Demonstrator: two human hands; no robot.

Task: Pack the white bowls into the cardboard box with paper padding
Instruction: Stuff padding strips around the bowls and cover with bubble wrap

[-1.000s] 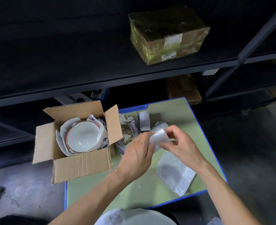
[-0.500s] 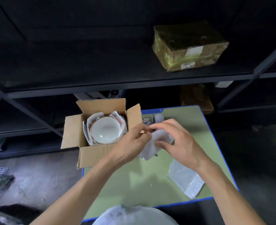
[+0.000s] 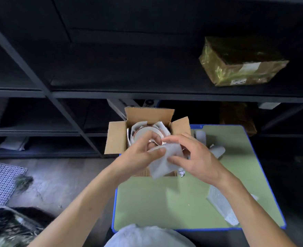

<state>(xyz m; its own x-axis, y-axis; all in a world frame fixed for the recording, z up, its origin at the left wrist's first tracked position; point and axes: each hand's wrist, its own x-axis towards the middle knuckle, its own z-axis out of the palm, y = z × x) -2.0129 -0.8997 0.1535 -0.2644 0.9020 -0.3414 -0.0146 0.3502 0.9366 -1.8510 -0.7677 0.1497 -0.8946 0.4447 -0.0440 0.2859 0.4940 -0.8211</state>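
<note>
- While raised in front of the open cardboard box [image 3: 115, 138], gripped from both sides: one white padding sheet [image 3: 163, 164]; left hand [image 3: 140, 154] pinching its upper left edge, thumb on top, fingers curled behind; right hand [image 3: 197, 157] pinching its right side, thumb below, fingers arched over the top.
- Inside the box, rim up: a white bowl [image 3: 144, 133], ringed by crumpled paper [image 3: 137, 126]; partly hidden behind the left hand.
- Under the box: the far left corner of a green, blue-edged tabletop [image 3: 165, 202].
- Beside the right forearm: a bubble-wrap pouch [image 3: 220, 205]; on the dark shelf [image 3: 147, 95] beyond, a taped parcel [image 3: 241, 63].
</note>
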